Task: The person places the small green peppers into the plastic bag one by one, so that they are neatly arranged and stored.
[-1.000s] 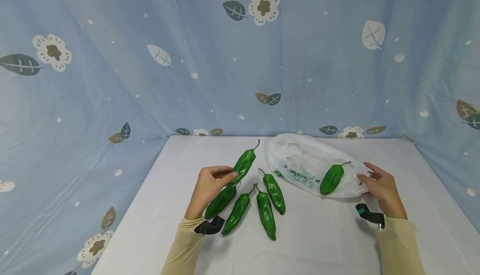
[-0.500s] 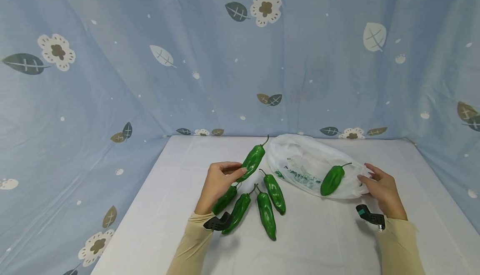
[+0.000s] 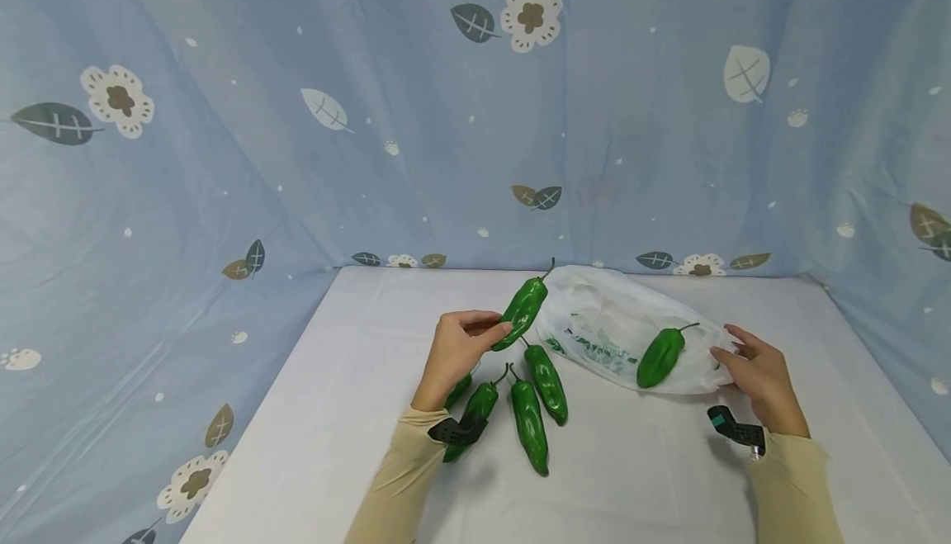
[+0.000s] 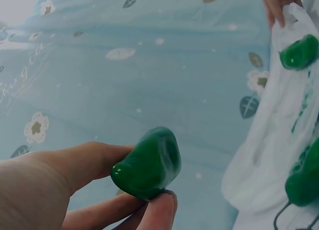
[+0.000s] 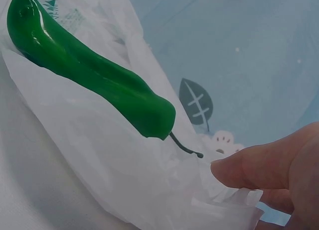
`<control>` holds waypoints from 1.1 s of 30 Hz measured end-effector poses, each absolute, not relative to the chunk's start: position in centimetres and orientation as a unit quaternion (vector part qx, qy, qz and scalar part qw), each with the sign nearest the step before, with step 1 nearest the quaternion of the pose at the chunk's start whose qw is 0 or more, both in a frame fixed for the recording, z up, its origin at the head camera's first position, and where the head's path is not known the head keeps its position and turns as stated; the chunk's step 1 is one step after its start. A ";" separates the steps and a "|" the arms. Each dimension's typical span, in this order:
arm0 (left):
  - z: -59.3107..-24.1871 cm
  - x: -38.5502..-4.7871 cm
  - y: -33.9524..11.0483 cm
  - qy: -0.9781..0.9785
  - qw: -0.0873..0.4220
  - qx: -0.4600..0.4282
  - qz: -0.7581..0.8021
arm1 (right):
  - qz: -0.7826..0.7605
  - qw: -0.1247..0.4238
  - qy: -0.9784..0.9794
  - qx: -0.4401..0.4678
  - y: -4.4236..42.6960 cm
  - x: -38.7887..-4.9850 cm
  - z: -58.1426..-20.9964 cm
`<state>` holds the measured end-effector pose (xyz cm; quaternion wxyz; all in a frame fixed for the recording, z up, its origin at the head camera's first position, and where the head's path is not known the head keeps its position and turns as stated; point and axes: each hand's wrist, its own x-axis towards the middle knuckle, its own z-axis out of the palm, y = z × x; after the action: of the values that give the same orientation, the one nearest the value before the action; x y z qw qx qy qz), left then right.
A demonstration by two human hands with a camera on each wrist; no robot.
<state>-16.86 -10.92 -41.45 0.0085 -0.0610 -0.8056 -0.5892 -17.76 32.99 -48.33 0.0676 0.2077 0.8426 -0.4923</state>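
In the head view my left hand (image 3: 464, 350) pinches a green chili pepper (image 3: 524, 305) by its lower end, thumb against fingers, stem pointing up and right. The pepper is raised over the table near the bag's left end. In the left wrist view the blunt tip of this pepper (image 4: 149, 165) sticks out between thumb and fingers. My right hand (image 3: 759, 375) holds the right end of a white plastic bag (image 3: 594, 313); in the right wrist view its crumpled edge (image 5: 244, 200) lies at the fingers below the thumb. Another green pepper (image 3: 660, 357) lies on the bag, stem toward that hand.
Several more green peppers lie on the white table (image 3: 617, 478), among them one pepper (image 3: 529, 428) and another pepper (image 3: 546, 385) below the bag. Left wrist and sleeve partly cover two others. A blue patterned curtain (image 3: 416, 115) rises behind the table.
The left hand has moved right and slightly up with its pepper, toward the bag's left end. My right hand, the bag and the pepper on it have stayed in place.
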 end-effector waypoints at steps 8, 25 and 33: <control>-41.3 -17.7 -9.5 -0.802 0.011 -0.076 -0.592 | -0.496 0.071 0.839 0.210 33.0 -17.8 -48.1; -41.6 -19.1 -6.7 -0.800 -0.006 -0.097 -0.592 | -0.496 0.072 0.837 0.218 32.8 -17.9 -48.2; -42.1 -19.7 -5.4 -0.801 -0.020 -0.101 -0.589 | -0.494 0.074 0.838 0.220 32.8 -17.9 -48.0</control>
<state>-19.68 -5.35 -42.07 -0.0205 -0.1011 -0.8013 -0.5893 -17.86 32.78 -48.03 0.0745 0.2204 0.8380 -0.4935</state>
